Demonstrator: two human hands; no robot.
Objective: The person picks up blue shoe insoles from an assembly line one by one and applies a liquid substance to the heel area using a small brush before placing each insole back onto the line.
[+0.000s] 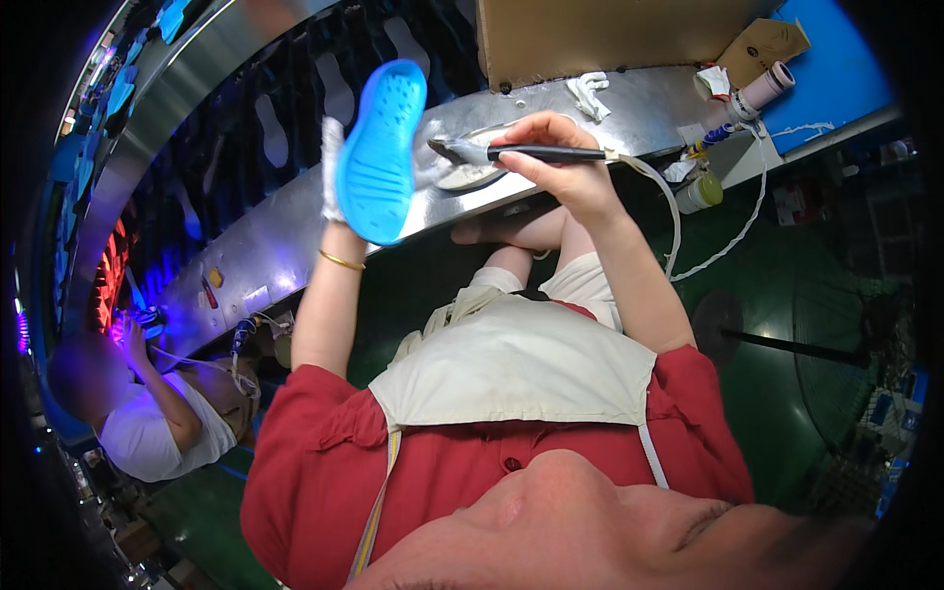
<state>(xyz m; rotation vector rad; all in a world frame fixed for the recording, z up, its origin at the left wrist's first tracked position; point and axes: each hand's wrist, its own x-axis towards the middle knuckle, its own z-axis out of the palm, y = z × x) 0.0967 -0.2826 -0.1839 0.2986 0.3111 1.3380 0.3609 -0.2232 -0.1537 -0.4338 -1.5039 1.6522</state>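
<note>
My left hand (332,177), in a white glove, holds up a bright blue shoe sole (382,162) above the metal ledge. The sole is tilted, with its ridged, dimpled face showing, and it hides much of that hand. In my bare right hand (570,177) is a brush (546,153) with a black handle, gripped between thumb and fingers. Its bristles point left toward the sole, with a gap between them. A white tube (657,182) runs from the handle's end. Beneath the brush, a pale oval piece (472,179) lies on the ledge, partly covered by my right hand.
Beyond the metal ledge (236,236) runs a dark belt with several sole-shaped pieces (271,131). A cardboard box (600,39), a crumpled white cloth (590,95) and a green-lidded jar (700,193) stand rightward. Another person (162,423) works at the left by a red-lit opening.
</note>
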